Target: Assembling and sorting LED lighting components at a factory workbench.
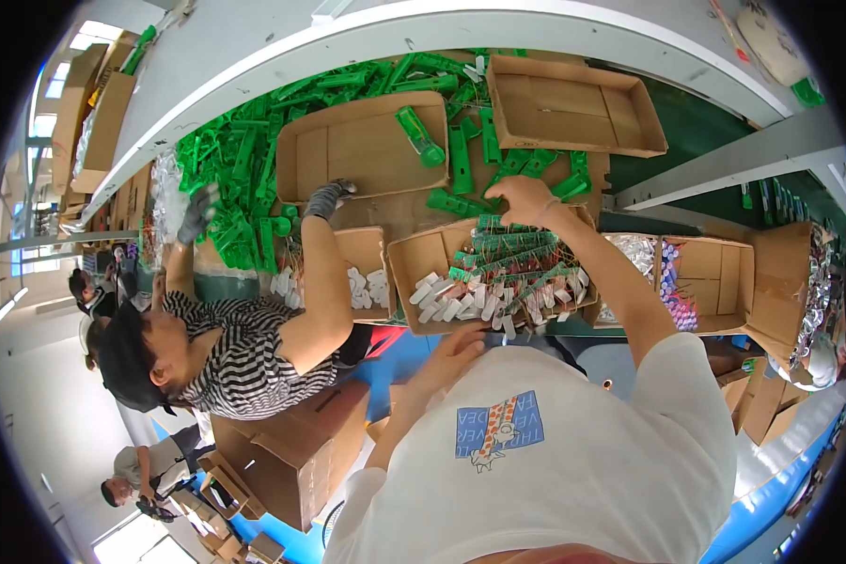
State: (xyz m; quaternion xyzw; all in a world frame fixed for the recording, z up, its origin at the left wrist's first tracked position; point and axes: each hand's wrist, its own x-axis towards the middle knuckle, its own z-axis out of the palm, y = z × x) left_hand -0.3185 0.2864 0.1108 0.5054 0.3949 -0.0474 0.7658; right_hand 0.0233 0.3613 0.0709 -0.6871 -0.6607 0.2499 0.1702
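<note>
My right hand (524, 200) reaches over the far edge of a cardboard box (414, 256), close to several green plastic housings (456, 204). Its index finger and thumb are apart, and I see nothing held between them. Inside the box lie green circuit boards (512, 252) with thin wires and small white blocks (456, 303). By the box's near edge, in front of my shirt, my left hand (453, 357) rests with its fingers stretched out. No object shows in it; its fingertips are partly hard to make out.
On the left a co-worker in a striped shirt (244, 367) works with grey gloves (327, 199) over a heap of green housings (244, 160). A shallow carton (301, 169) holds one green piece; another carton (573, 108) stands behind. A metal beam (724, 169) slants at the right.
</note>
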